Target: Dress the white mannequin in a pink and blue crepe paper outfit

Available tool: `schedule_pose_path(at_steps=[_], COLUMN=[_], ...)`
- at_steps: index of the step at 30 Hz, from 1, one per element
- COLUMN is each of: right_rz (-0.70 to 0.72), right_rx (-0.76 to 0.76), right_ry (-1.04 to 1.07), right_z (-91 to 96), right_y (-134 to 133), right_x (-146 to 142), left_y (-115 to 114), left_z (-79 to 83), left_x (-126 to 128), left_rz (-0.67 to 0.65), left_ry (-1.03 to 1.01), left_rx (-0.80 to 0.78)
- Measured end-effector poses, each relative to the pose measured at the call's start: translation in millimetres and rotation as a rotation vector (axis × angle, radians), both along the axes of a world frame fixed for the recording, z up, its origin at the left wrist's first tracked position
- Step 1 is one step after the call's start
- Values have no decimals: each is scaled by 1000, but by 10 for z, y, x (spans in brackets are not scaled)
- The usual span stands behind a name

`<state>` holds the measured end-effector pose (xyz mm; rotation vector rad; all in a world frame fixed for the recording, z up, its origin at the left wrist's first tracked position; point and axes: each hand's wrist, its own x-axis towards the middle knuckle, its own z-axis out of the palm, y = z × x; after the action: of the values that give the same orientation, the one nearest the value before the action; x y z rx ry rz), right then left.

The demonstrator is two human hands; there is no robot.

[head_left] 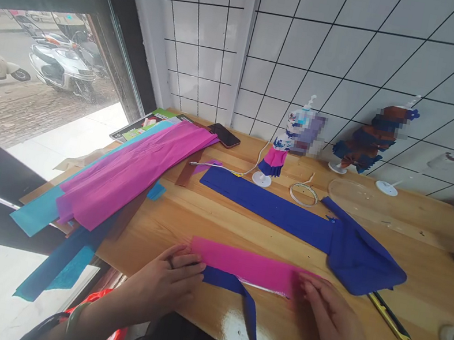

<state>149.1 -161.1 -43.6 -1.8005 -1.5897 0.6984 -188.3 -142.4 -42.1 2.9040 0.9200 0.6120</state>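
A pink strip [245,266], apparently thin crepe or tissue paper, lies lengthwise across the wooden table near its front edge. My left hand [175,278] is closed at its left end, fingers bent over the paper. At the other end, my right hand [327,311] pinches the edge between thumb and fingers. Below the pink strip, a narrow dark blue strip [249,309] runs from beside my left fingertips and curls down over the table's front edge. A thin whitish line shows along the pink strip's lower edge. Beyond it lies a wide blue strip [265,203], bunched at its right end.
Pink sheets [133,177] and teal strips [37,213] are heaped at the left, overhanging the edge. A yellow cutter knife [391,319] lies at right. Behind are a phone [225,135], a tape roll [304,195], a white cable [249,169] and small dressed figures on stands [261,179].
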Motion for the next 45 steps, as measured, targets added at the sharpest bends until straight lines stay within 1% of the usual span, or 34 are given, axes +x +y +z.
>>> schedule_pose_path(at_steps=[3, 5, 7, 9, 11, 13, 15, 16, 18, 19, 22, 25, 27, 28, 29, 30, 33, 35, 41, 45], right_rz=[-244, -381, -471, -486, -430, -330, -211, -149, 30, 97, 235, 334, 354, 355, 358, 362, 376, 378, 377, 365], right_rx=[-117, -137, -116, -86, -51, -22, -3, 9, 2, -3, 68, 124, 131, 125, 112, 95, 49, 28, -62, -137], right_ry=[296, 440, 461, 393, 268, 134, 40, 12, -56, -104, -284, -431, -498, -523, -540, -550, -547, -527, -402, -312], right_z=[66, 130, 204, 268, 298, 287, 246, 222, 184, 173, 179, 201, 200, 194, 186, 178, 164, 162, 167, 217], right_y=[34, 52, 51, 25, -29, -103, -185, -223, -284, -303, -313, -283, -266, -261, -259, -258, -260, -260, -260, -264], right_x=[127, 190, 244, 291, 317, 293, 191, 109, -105, -226, -566, -783, -848, -864, -872, -875, -871, -867, -856, -883], left_y=[0, 0, 1, 1, -2, -8, -16, -20, -24, -24, -14, 18, 63, 95, 136, 183, 350, 458, 662, 730], left_z=[9, 9, 6, 2, -2, -9, -18, -22, -19, -11, 39, 103, 137, 151, 164, 175, 194, 188, 145, 163], left_x=[5, 8, 7, 4, -2, -7, -6, -3, 13, 26, 95, 216, 320, 373, 426, 474, 587, 631, 666, 650], left_rz=[-6, -8, -6, -7, -10, -8, 3, 11, 28, 37, 60, 81, 69, 35, -27, -80, -145, -215, -383, -418], left_ry=[-9, -16, -26, -30, -24, -25, -34, -40, -43, -44, -48, -26, 10, 23, 45, 51, 20, 6, 30, 71], left_rx=[-10, -16, -20, -27, -41, -61, -82, -90, -98, -96, -83, -90, -119, -141, -176, -220, -399, -469, -512, -545])
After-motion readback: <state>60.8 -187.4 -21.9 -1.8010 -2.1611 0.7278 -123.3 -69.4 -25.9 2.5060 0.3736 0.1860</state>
